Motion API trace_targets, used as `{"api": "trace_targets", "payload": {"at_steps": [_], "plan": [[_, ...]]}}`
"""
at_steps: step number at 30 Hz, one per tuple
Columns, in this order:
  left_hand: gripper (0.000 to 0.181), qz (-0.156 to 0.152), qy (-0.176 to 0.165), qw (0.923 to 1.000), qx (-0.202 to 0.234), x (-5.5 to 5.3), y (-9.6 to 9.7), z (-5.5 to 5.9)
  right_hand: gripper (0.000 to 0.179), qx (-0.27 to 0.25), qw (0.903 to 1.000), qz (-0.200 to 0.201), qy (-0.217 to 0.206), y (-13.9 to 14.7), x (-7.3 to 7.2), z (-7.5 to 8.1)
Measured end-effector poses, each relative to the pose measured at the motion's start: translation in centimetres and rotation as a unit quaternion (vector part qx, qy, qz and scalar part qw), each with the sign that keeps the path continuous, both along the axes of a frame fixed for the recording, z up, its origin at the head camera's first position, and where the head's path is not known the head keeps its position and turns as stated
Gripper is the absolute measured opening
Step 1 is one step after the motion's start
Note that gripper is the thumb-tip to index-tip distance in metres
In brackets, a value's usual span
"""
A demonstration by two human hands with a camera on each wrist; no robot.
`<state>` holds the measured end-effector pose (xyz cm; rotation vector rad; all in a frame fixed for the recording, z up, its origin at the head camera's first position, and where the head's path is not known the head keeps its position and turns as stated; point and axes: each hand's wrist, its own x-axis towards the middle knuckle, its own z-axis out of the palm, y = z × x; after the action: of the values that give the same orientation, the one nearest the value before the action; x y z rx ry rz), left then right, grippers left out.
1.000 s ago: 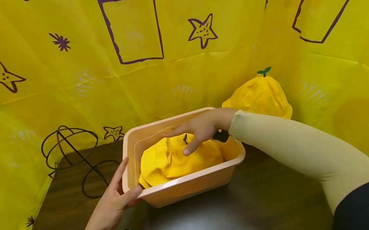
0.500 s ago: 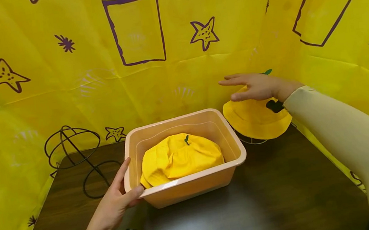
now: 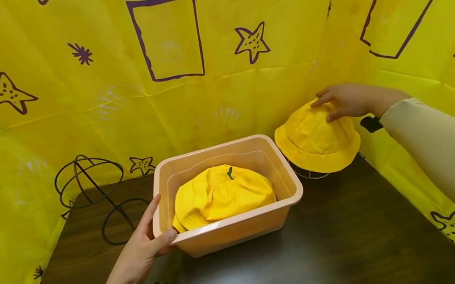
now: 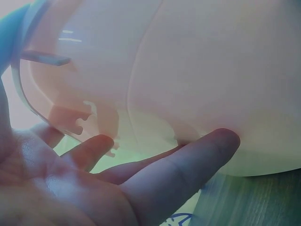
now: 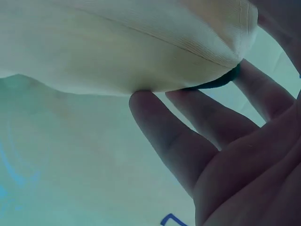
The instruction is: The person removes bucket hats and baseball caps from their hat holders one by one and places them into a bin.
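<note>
My left hand (image 3: 136, 250) grips a peach plastic bin (image 3: 237, 227) by its left end, thumb over the rim and fingers beneath; the left wrist view shows fingertips against the bin's outer wall (image 4: 211, 70). Inside the bin lies a crumpled yellow hat (image 3: 225, 194) with a small green sprout. A second yellow hat (image 3: 315, 139) sits on a wire stand (image 3: 314, 175) at the back right. My right hand (image 3: 351, 100) is at the top of its crown. In the right wrist view, fairly straight fingers touch the fabric (image 5: 141, 56) near the green sprout (image 5: 218, 81).
A black wire hat stand (image 3: 107, 198) stands left of the bin on the dark wooden table (image 3: 328, 252). Yellow cloth walls (image 3: 221, 91) with purple drawings enclose the table behind and at both sides, close to the hat on the right.
My right hand has moved from above the hat in the bin, up and right, to the top of the hat on the stand. The left hand and bin have hardly moved.
</note>
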<state>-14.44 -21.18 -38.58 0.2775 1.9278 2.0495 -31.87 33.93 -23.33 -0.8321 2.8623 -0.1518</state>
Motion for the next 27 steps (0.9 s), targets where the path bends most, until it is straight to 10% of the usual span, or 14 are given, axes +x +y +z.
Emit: {"api": "trace_targets", "payload": {"at_steps": [18, 27], "plan": [[0.092, 0.0, -0.004, 1.0, 0.001, -0.1, 0.0, 0.0, 0.019, -0.096, 0.9931, -0.066, 0.013, 1.8, -0.9, -0.4], [0.091, 0.002, -0.006, 1.0, 0.0, 0.0, 0.0, 0.1, 0.04, -0.213, 0.9583, -0.19, 0.003, 4.0, -0.9, -0.6]]}}
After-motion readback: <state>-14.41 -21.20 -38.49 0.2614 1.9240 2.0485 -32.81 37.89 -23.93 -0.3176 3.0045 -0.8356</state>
